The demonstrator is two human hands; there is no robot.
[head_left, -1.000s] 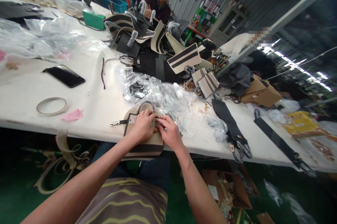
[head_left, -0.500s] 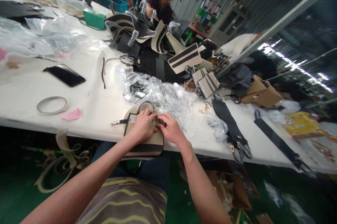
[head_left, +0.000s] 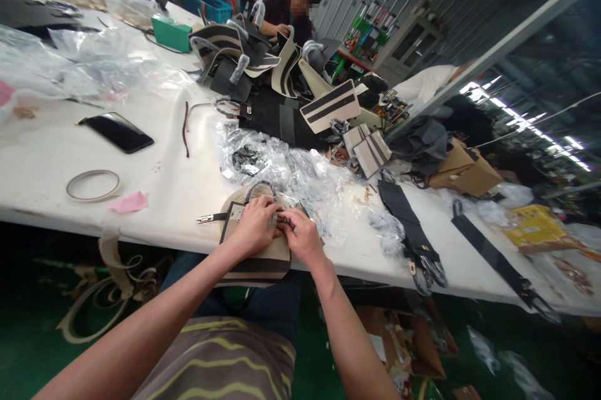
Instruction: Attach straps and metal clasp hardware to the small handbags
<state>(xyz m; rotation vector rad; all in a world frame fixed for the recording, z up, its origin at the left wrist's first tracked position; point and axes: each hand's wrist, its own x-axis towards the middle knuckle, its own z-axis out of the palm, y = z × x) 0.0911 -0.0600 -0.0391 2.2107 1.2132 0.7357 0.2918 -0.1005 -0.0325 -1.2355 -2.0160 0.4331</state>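
Observation:
A beige and dark-trimmed handbag (head_left: 267,265) rests at the table's front edge, partly over my lap. Its looped handle (head_left: 263,186) points away from me, and a dark strap with a metal clasp (head_left: 205,219) sticks out on the left. My left hand (head_left: 256,225) lies across the bag's upper part, fingers curled and pressing on it. Close against it, my right hand (head_left: 303,234) pinches a small dark part at the bag's upper right. The fingers hide most of that part.
Crumpled clear plastic (head_left: 291,165) lies just beyond the bag. A phone (head_left: 117,132), a tape ring (head_left: 92,186) and a pink scrap (head_left: 129,202) are to the left. Black straps (head_left: 408,225) lie to the right. Bag pieces (head_left: 277,68) pile up before a co-worker (head_left: 286,9).
My right hand has shifted slightly, its wrist lower and its fingers bent closer over the bag. My left hand stays in place. The co-worker's head and arms have moved a little.

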